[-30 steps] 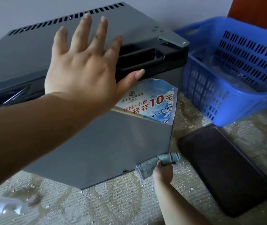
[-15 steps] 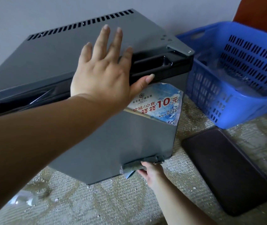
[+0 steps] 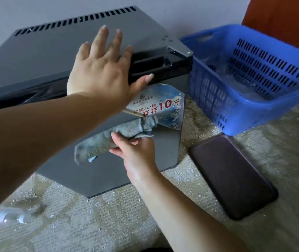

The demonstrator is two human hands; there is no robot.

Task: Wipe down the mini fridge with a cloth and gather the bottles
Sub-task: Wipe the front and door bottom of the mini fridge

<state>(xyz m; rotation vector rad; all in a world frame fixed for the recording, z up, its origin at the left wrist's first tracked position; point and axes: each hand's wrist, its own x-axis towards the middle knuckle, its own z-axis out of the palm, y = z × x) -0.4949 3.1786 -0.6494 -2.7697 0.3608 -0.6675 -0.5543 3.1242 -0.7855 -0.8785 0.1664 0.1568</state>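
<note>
A grey mini fridge (image 3: 54,57) stands on the carpet with its door facing me. My left hand (image 3: 101,70) lies flat and spread on the fridge's top front edge. My right hand (image 3: 136,151) presses a grey cloth (image 3: 112,139) against the middle of the door, just below a torn blue-and-white sticker (image 3: 163,106). A clear plastic bottle (image 3: 5,217) lies on its side on the carpet at the lower left. More clear plastic shows inside the blue basket (image 3: 254,106) to the right of the fridge.
A dark brown flat pad (image 3: 234,175) lies on the carpet right of the fridge, in front of the basket. A pale wall runs behind the fridge, and an orange-brown panel (image 3: 279,17) stands at the top right. Small crumbs dot the carpet.
My right hand has carried the cloth from the door's bottom right corner up to its middle. My left hand stays on the fridge top. The view has shifted slightly.
</note>
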